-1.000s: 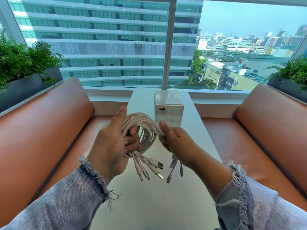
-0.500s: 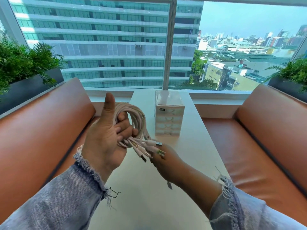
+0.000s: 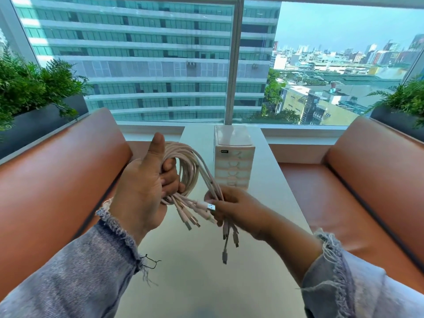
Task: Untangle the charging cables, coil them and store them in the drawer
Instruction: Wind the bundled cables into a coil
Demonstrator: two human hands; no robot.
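1. Counter (image 3: 206, 283): near edge lies at the bottom of the view, w/ bare surface under the hands.

2. Left hand (image 3: 142, 191): above the counter's left long edge, approx. mid-length. Fingers curl through the coil of charging cables (image 3: 190, 161), and the thumb points straight up along the coil's near side. Purpose (judged): the fingers act as a hook so the loops cannot spring apart.

3. Right hand (image 3: 238, 207): just right of the left hand, over counter ctr. Fingers and thumb pinch the strands where they exit the coil. Purpose (judged): gather the loose tails and prevent slack before securing.

4. Cable pos.: in the air between both hands, clear of the counter, nearer than the drawer unit (image 3: 234, 166).

5. Orientation: the coil stands approx. vert. The bundle's long axis runs from coil top (far, left) down to the tails (near, right). The USB plug (image 3: 210, 206) points right, at the right hand. The smaller plugs (image 3: 226, 255) hang straight down below that hand.

6. Drawer unit: far end of the counter, right of ctr, fronts facing the near edge. All drawers appear closed. Judged: storage is not yet begun, and opening a drawer needs one free hand.
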